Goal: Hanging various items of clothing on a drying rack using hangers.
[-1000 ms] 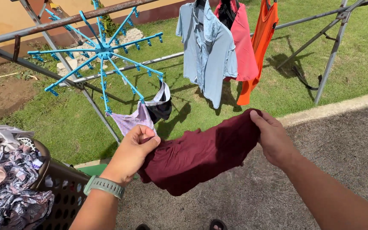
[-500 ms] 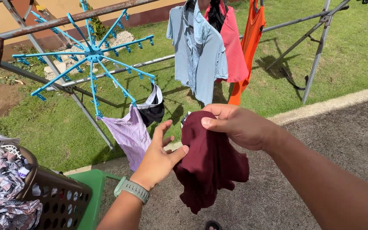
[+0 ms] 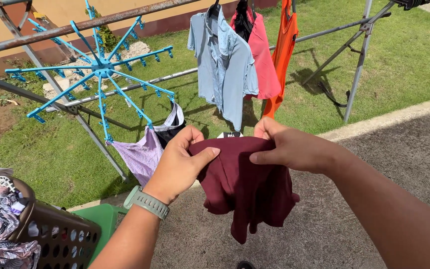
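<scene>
1. The yard is sunny, with green grass (image 3: 399,65) at the back and grey paved ground (image 3: 374,164) under the person.
2. A long metal drying rack (image 3: 100,20) stands on the grass. A light blue shirt (image 3: 225,65), a pink top (image 3: 265,60) and an orange top (image 3: 282,50) hang on it side by side.
3. A round blue clip hanger (image 3: 100,67) hangs from the rack on the left. A purple cloth (image 3: 140,154) and a small black and white piece (image 3: 172,124) are clipped to it. Most of its clips look free.
4. A brown basket (image 3: 60,234) full of clothes sits at the bottom left, on something green (image 3: 100,219).
5. A dark red cloth (image 3: 247,184) is up in the air in front of the person, over the paved ground. It hangs down loose from its top edge, near the purple cloth.
6. The left hand (image 3: 177,164) is closed on the top left corner, thumb pinching it on the front. A grey-green watch (image 3: 148,201) is on that wrist.
7. The right hand (image 3: 292,147) is closed on the top right part, fingers lying flat along the edge.
8. It looks like the cloth is being held straight by its top. To be hung, it would need lifting to a free clip or bar, with one hand letting go to work the clip.
</scene>
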